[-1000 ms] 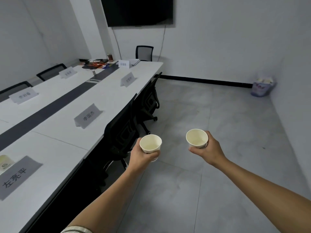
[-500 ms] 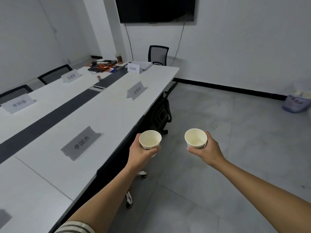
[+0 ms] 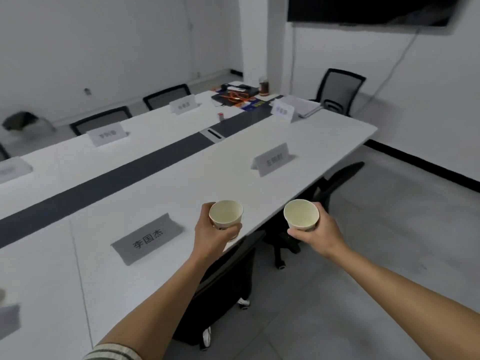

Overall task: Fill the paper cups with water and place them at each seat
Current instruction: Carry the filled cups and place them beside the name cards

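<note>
Since blur smears the far end, far nameplate [image 3: 183, 106]: text unreadable; clutter [image 3: 236, 96] there reads only as orange cable and dark shapes.
hidden: lower walls and bases of both cups sit behind fingers; print on the left one is partly covered.
water: cannot tell the level, both insides just read pale.
cut off: screen [image 3: 368, 9] at the top edge, grey plate [image 3: 9, 320] at the left edge, striped sleeve [image 3: 114, 353] at the bottom.
left cup [image 3: 226, 216]: upright, mouth up, long axis near vertical; held over the near edge of the tabletop [image 3: 181, 190], right of the nameplate [image 3: 148, 239] reading 李国杰; cannot tell if it touches the tabletop.
right cup [image 3: 301, 214]: upright, mouth up, axis near vertical; off the tabletop, over the floor [image 3: 363, 255] beside a tucked-in chair [image 3: 335, 183].
left hand [image 3: 207, 237]: grip clamped round left cup, thumb on the far wall, fingers wrapping the front.
right hand [image 3: 322, 232]: grip clamped round right cup from its right side.
spacing: cups side by side, apart, about level.
near chair [image 3: 226, 289]: pushed under the tabletop, below the left forearm.
next plate [image 3: 272, 159]: farther along the same side, characters blurred.
</note>
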Demonstrator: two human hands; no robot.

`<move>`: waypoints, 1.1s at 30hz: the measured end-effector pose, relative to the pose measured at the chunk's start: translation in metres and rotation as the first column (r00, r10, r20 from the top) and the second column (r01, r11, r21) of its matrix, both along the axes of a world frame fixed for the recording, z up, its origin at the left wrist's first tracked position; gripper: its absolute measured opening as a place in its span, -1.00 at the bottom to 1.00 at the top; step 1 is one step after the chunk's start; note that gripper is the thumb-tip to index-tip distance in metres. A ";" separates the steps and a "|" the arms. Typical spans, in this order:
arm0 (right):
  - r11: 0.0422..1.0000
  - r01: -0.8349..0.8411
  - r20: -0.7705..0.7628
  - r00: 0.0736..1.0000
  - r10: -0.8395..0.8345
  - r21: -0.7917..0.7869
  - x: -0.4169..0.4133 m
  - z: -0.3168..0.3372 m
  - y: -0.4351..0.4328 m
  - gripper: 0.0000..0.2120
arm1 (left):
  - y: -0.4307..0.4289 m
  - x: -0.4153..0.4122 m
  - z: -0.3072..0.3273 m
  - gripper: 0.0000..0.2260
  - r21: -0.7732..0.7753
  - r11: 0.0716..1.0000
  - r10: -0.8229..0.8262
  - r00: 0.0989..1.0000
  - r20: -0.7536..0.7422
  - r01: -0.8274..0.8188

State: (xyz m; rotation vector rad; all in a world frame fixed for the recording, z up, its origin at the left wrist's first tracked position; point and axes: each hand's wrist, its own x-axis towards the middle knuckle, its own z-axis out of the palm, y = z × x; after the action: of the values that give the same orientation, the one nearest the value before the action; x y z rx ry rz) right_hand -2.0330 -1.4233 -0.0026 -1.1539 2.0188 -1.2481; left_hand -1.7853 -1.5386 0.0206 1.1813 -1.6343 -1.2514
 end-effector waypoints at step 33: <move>0.902 -0.355 0.123 0.935 0.334 0.245 0.071 -0.074 -0.392 -0.41 | -0.351 0.123 -0.138 -0.44 0.159 0.829 0.408 0.774 0.484 -0.536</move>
State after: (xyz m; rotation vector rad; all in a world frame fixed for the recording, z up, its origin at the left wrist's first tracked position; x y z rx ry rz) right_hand -1.9622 -1.8153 -0.0764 -1.2412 1.7597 -0.8082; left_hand -1.6622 -1.8895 -0.1170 2.0360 -1.3208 -0.9481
